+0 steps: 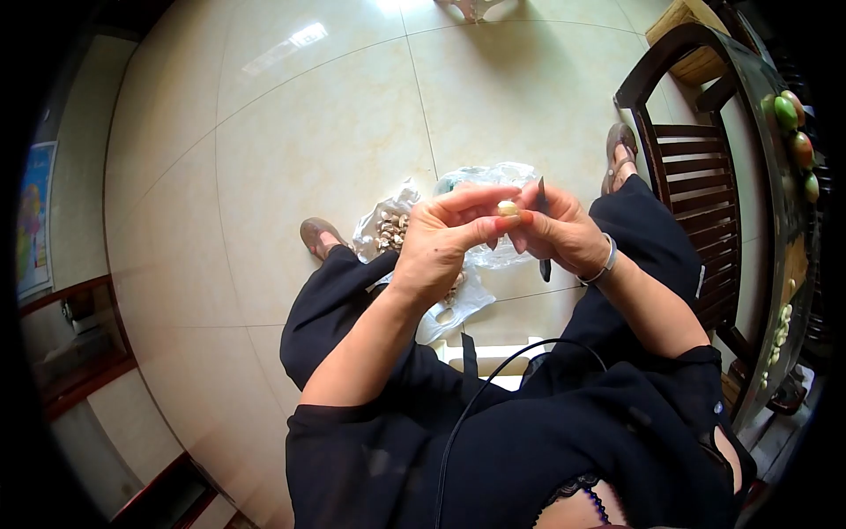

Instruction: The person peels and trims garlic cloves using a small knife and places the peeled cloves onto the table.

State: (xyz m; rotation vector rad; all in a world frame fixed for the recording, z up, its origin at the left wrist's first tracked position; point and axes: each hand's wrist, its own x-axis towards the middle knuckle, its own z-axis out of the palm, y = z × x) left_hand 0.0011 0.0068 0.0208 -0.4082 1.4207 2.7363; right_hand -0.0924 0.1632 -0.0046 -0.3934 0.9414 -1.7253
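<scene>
My left hand (445, 234) is closed, with thumb and fingers pinching a small, pale, rounded nut-like piece (508, 209). My right hand (564, 234) meets it from the other side, its thumb tip against the same piece. A small dark knife (545, 268) sits in my right hand, blade up and handle down past the palm. Below my hands, an open plastic bag (364, 231) on the floor holds several brown-and-white pieces (392, 231). A second clear plastic bag (498, 256) lies behind my hands, partly covered by them.
A dark wooden chair (696, 176) stands at the right beside a table (753, 388). Green and red fruits (801, 150) and several pale small pieces (781, 331) lie on the table. A black cable (467, 401) crosses my lap. Tiled floor (291, 159) stretches ahead.
</scene>
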